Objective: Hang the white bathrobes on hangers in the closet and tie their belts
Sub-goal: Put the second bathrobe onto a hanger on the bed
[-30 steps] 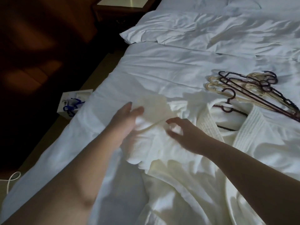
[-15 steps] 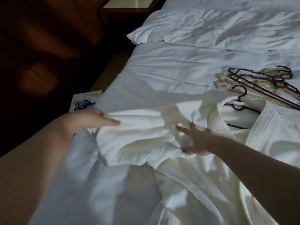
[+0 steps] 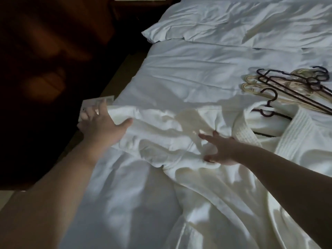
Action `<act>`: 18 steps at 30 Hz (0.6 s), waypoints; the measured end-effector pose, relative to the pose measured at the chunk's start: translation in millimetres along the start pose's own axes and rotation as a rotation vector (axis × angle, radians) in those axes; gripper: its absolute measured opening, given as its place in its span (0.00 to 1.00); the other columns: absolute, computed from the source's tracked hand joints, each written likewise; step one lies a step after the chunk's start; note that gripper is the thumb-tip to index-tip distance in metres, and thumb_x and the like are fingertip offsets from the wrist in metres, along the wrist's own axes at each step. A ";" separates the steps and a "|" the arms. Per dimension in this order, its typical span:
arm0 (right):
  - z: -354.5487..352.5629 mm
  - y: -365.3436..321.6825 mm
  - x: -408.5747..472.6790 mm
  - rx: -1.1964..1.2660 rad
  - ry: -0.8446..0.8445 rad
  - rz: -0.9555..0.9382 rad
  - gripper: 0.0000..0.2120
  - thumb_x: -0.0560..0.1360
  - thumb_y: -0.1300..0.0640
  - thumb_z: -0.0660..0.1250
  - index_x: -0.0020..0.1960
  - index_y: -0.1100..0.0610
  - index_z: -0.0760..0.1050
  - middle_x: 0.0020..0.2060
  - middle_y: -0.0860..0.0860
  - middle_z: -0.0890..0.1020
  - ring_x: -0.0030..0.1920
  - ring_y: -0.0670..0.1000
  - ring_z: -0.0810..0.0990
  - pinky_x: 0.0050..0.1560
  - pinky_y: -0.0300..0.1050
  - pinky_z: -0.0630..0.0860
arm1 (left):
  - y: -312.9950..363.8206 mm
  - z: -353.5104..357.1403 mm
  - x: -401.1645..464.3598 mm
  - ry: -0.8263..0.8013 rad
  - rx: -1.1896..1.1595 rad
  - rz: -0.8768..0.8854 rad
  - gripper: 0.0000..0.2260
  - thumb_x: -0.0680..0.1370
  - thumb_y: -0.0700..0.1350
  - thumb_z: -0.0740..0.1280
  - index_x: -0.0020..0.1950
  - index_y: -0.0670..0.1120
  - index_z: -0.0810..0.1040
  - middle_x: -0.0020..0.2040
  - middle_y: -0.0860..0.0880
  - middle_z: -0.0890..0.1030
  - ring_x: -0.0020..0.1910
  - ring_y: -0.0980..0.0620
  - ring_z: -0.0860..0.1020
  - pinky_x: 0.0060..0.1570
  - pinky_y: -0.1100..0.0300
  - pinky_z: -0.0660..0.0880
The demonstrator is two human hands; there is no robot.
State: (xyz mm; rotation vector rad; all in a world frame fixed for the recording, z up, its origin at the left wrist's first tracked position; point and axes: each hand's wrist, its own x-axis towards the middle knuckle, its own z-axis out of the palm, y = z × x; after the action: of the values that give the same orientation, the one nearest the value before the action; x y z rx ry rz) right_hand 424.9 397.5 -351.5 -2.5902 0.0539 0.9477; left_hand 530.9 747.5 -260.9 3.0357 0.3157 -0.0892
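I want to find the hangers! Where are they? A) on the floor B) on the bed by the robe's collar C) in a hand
B: the hangers lie piled on the bed, just beyond the robe collar; neither hand holds one.

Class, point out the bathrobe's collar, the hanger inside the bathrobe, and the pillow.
bathrobe's collar (image 3: 294, 131), head view, ribbed right band.
hanger (image 3: 269, 103), head view, dark hook.
pillow (image 3: 224, 22), head view, creased top.

A white bathrobe (image 3: 206, 177) lies spread on the bed (image 3: 188, 72), a dark hanger (image 3: 269, 106) inside its collar. The left hand (image 3: 102, 124) holds the sleeve end; the right hand (image 3: 221, 148) rests spread-fingered on the sleeve. More hangers (image 3: 294, 87) lie nearby.
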 end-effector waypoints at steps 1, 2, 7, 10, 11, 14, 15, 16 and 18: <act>1.8 2.0 -0.9 0.049 0.034 -0.012 0.38 0.78 0.36 0.66 0.81 0.34 0.49 0.83 0.54 0.48 0.81 0.58 0.56 0.80 0.61 0.46 | 8.5 8.8 -20.0 -0.012 -0.033 -0.017 0.44 0.70 0.71 0.72 0.78 0.50 0.61 0.74 0.37 0.66 0.72 0.33 0.64 0.67 0.38 0.67; 2.1 4.7 -4.9 0.118 0.085 -0.025 0.34 0.78 0.36 0.65 0.80 0.35 0.54 0.83 0.52 0.53 0.80 0.56 0.60 0.80 0.59 0.50 | 18.9 18.9 -45.1 -0.038 -0.096 -0.018 0.41 0.71 0.70 0.71 0.75 0.47 0.66 0.71 0.37 0.70 0.70 0.34 0.68 0.65 0.39 0.70; -0.7 41.5 -41.7 0.268 0.575 -0.047 0.16 0.82 0.46 0.62 0.70 0.44 0.74 0.61 0.48 0.76 0.64 0.52 0.74 0.63 0.49 0.71 | 78.0 65.4 -199.7 -0.673 -0.211 0.053 0.51 0.63 0.87 0.47 0.47 0.41 0.80 0.45 0.45 0.85 0.52 0.45 0.83 0.53 0.53 0.78; -10.4 81.5 -66.3 -0.022 0.687 0.058 0.17 0.81 0.51 0.62 0.70 0.49 0.72 0.60 0.53 0.74 0.62 0.57 0.71 0.62 0.56 0.73 | 87.1 86.2 -257.5 -0.669 -0.309 0.130 0.27 0.72 0.73 0.66 0.49 0.49 0.78 0.48 0.49 0.82 0.55 0.48 0.82 0.53 0.55 0.75; -13.2 96.7 -73.1 -0.090 0.677 0.124 0.19 0.81 0.53 0.62 0.71 0.50 0.70 0.62 0.54 0.73 0.63 0.58 0.71 0.63 0.58 0.72 | 84.0 92.6 -268.7 -0.567 -0.329 0.158 0.19 0.75 0.66 0.71 0.50 0.51 0.77 0.50 0.47 0.81 0.55 0.45 0.82 0.53 0.53 0.76; -19.3 143.4 -99.1 -0.166 0.634 0.341 0.25 0.78 0.57 0.63 0.75 0.50 0.64 0.67 0.57 0.71 0.66 0.62 0.70 0.64 0.62 0.70 | 76.8 97.7 -285.1 -0.392 -0.360 0.074 0.24 0.73 0.67 0.72 0.51 0.49 0.72 0.47 0.47 0.80 0.47 0.41 0.84 0.45 0.51 0.78; -20.5 159.7 -107.4 -0.166 0.607 0.398 0.27 0.78 0.56 0.63 0.76 0.50 0.62 0.68 0.58 0.70 0.67 0.63 0.70 0.64 0.63 0.70 | 75.1 94.4 -287.9 -0.399 -0.335 0.055 0.24 0.73 0.70 0.69 0.50 0.51 0.70 0.46 0.48 0.82 0.48 0.42 0.84 0.46 0.51 0.78; -22.0 174.7 -115.0 -0.152 0.557 0.450 0.28 0.79 0.54 0.62 0.77 0.49 0.60 0.70 0.58 0.69 0.67 0.64 0.70 0.64 0.64 0.70 | 70.6 92.3 -288.4 -0.385 -0.307 0.073 0.23 0.74 0.71 0.67 0.49 0.51 0.70 0.45 0.48 0.83 0.49 0.41 0.84 0.46 0.51 0.78; -21.6 199.6 -128.5 -0.089 0.421 0.506 0.29 0.81 0.49 0.61 0.79 0.46 0.55 0.72 0.58 0.68 0.69 0.65 0.70 0.64 0.65 0.70 | 56.6 82.9 -286.7 -0.280 -0.301 0.108 0.22 0.76 0.69 0.65 0.43 0.51 0.69 0.39 0.46 0.84 0.46 0.38 0.84 0.41 0.50 0.76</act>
State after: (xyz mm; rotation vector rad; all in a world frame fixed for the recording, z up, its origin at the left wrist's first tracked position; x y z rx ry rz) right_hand 306.4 192.7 -323.0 -2.8736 0.8257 0.5371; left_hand 258.6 626.5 -319.5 2.6888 0.1283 -0.4141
